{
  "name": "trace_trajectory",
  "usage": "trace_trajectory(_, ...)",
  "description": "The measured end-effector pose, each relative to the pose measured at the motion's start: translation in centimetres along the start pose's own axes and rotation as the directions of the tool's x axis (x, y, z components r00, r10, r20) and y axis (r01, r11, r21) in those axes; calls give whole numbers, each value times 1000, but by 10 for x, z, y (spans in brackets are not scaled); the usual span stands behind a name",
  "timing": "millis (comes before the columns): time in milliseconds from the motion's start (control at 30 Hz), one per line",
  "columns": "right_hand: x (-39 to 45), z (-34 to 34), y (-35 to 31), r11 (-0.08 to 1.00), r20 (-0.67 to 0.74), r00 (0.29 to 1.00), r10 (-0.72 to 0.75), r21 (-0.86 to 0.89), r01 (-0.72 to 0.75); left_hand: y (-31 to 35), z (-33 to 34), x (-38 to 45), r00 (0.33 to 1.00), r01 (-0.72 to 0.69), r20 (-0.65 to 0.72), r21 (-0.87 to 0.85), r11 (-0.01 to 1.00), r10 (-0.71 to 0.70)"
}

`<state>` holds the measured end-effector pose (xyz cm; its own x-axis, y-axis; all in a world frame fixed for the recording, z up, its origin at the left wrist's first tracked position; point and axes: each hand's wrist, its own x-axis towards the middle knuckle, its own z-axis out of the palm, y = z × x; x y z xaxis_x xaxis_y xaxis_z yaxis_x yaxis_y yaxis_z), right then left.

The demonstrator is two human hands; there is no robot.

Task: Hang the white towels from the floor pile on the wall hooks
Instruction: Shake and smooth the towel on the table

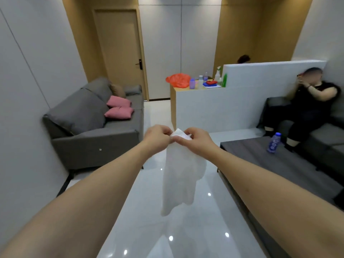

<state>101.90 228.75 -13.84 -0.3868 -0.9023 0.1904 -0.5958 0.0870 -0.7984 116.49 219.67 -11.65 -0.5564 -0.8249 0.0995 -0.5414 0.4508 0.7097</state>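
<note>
A white towel (181,175) hangs in the air in front of me, over the glossy floor. Both arms are stretched forward. My left hand (158,135) pinches the towel's top edge from the left. My right hand (197,139) pinches the same top edge from the right, and a small corner of cloth sticks up between the two hands. The rest of the towel droops straight down, loose and crumpled. No floor pile and no wall hooks are in sight.
A grey sofa (96,125) with two pink cushions (119,108) stands at the left wall. A dark low table (279,162) with a blue bottle (274,143) lies at the right, a seated person (312,105) behind it. A white counter (214,107) holds bottles ahead; a door (119,53) lies beyond.
</note>
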Motion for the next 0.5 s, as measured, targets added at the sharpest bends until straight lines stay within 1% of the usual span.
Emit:
trace_trajectory(133, -45, -49, 19, 997, 90, 993, 79, -12, -78, 52, 21, -17, 995, -101, -2, -18, 995, 101)
trace_trajectory(233, -78, -93, 40, 974, 171, 964, 205, -133, -183, 98, 47, -31, 987, -161, -24, -38, 986, 160)
trace_trajectory(300, -102, -128, 59, 952, 144, 953, 267, -191, -238, 131, 68, -41, 982, -185, -39, -32, 982, 183)
trace_trajectory(433, -152, -206, 107, 944, 22, 957, 291, -172, -283, 200, 122, -65, 967, -235, -100, -14, 972, 232)
trace_trajectory(500, -182, -246, 133, 937, -24, 949, 315, -151, -314, 236, 153, -79, 965, -236, -120, -29, 971, 232)
